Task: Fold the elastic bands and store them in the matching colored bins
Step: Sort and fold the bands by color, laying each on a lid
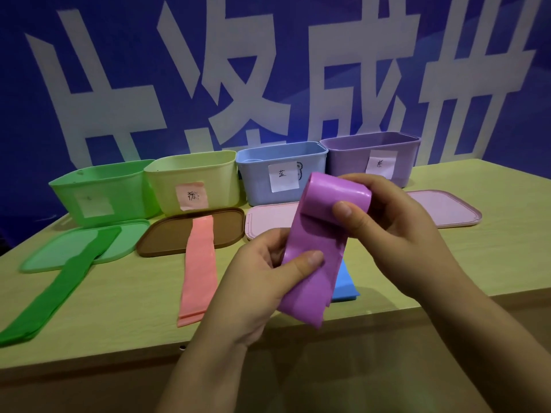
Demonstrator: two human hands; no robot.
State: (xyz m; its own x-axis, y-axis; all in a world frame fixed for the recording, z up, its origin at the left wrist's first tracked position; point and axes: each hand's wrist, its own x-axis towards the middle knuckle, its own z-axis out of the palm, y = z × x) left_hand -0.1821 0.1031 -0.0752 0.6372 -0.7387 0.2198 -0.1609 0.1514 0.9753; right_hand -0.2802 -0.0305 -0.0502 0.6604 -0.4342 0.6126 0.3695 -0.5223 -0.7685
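On the left of the worktop (pixel 447 263) the green band (pixel 64 281) lies flat across the green lid (pixel 44 257), below the green bin (pixel 101 189), apparently laid out to await folding; its near end runs out of view. Next the pink band (pixel 198 269) trails off the brown lid (pixel 167 236) before the yellow bin (pixel 193 180). The left hand (pixel 265 281) pinches the purple band (pixel 316 251) mid-length, thumb on top, while the right hand (pixel 387 222) curls round its upper end, turning it over into a fold. The blue band (pixel 346 283) is mostly hidden behind it, below the blue bin (pixel 280 171). The purple bin (pixel 369 159) stands open at the right; the bin interiors are largely unseen.
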